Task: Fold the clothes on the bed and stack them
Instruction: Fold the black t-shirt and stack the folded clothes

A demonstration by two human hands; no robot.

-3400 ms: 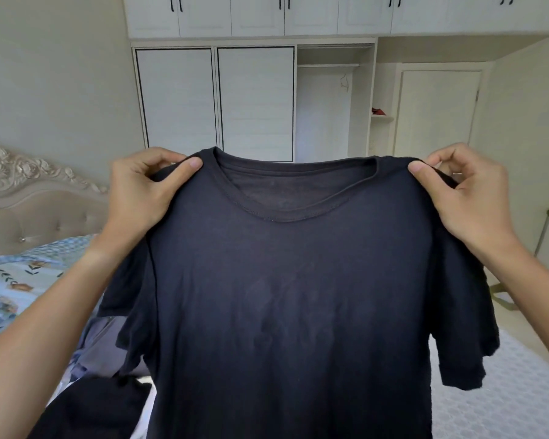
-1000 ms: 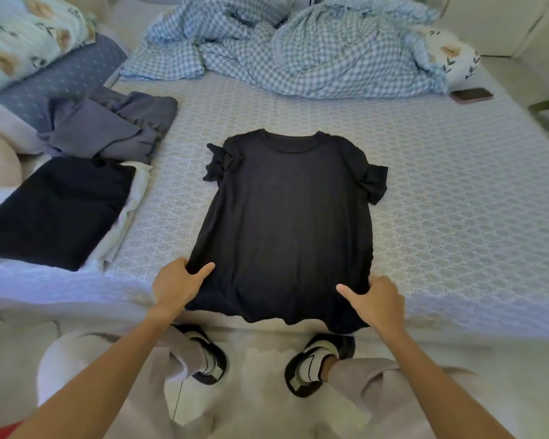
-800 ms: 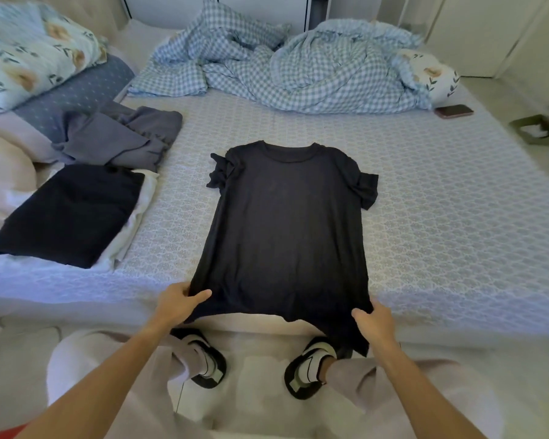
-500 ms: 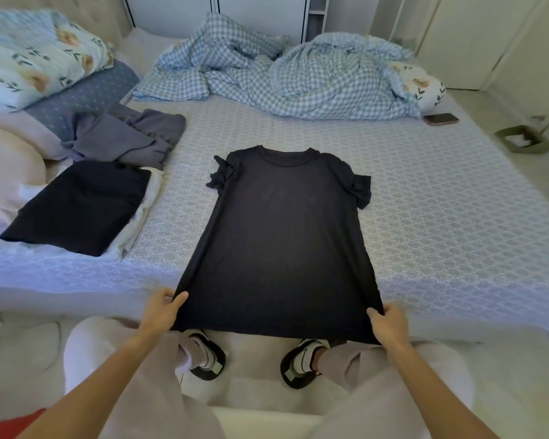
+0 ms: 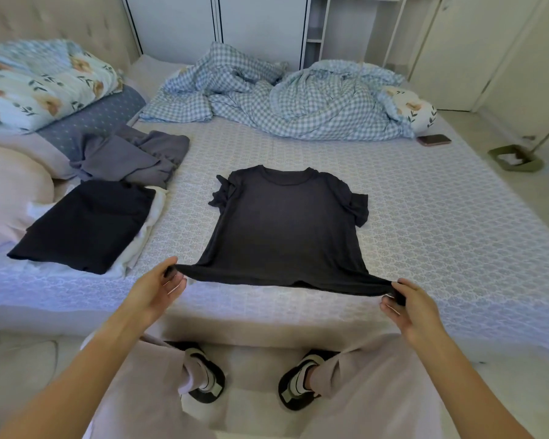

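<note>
T-shirt (image 5: 286,229) flat on bed (image 5: 441,236), hem corners seemingly between left hand (image 5: 154,291) and right hand (image 5: 408,307).

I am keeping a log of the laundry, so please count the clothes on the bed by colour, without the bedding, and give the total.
Black or very dark: 2, the T-shirt held at its hem by the left hand and right hand, and the folded dark garment.
White: 1, the folded white garment under the dark one.
Grey: at least 1, the crumpled grey clothing.
Total: at least 4.
</note>
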